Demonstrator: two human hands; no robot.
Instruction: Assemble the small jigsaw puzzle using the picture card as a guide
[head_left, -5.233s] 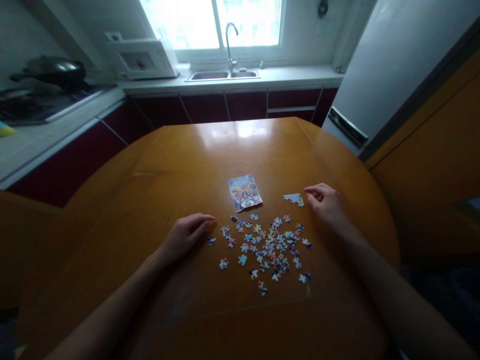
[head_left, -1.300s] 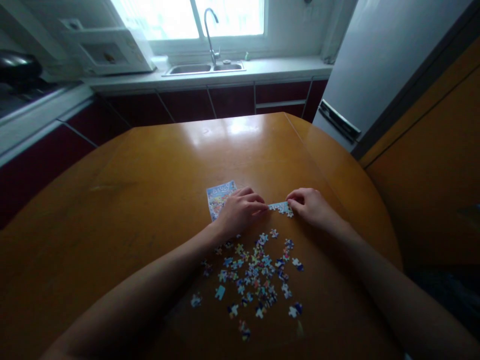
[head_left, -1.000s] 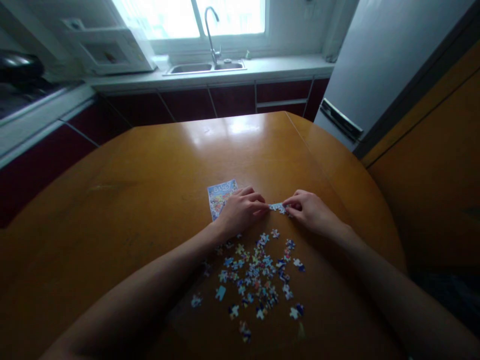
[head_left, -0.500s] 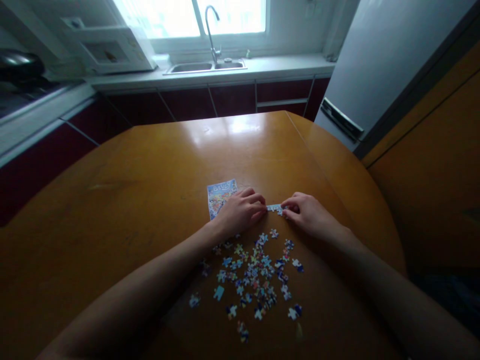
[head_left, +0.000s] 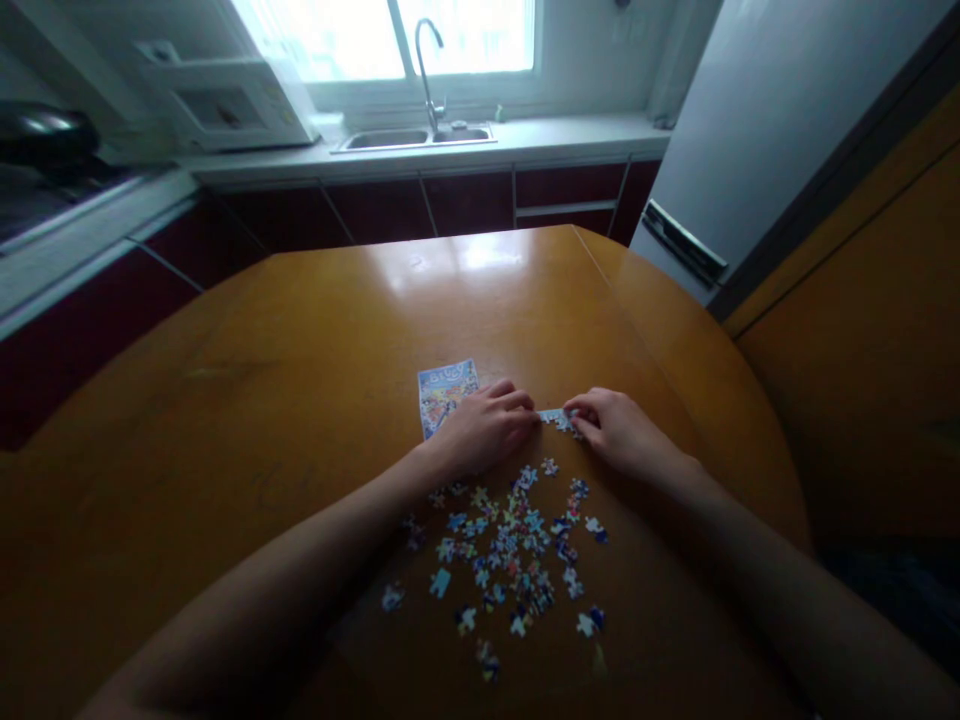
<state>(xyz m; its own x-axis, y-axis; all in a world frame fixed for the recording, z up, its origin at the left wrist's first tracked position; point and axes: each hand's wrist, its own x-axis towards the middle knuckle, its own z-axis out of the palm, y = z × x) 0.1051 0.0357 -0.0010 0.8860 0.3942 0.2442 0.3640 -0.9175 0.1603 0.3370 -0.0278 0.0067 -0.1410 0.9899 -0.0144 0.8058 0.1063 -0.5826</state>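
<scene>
In the head view, the left hand [head_left: 495, 422] and right hand [head_left: 609, 425] meet over the joined section [head_left: 553, 415] of jigsaw, which lies flat on the table [head_left: 330, 360] just right of the picture sheet [head_left: 442, 392]. The right thumb and fingers are narrowed in a pinch on its right end; the left fingertips touch its left end, though I cannot tell whether they grip or only press. The step in hand appears to be fitting or steadying pieces; the next move would call for light, level pressure so the seams stay locked. Nearer the person, loose pieces [head_left: 510, 545] lie scattered, thin and knobbed, probably card, on smooth, glossy wood; the sheet looks like printed paper
</scene>
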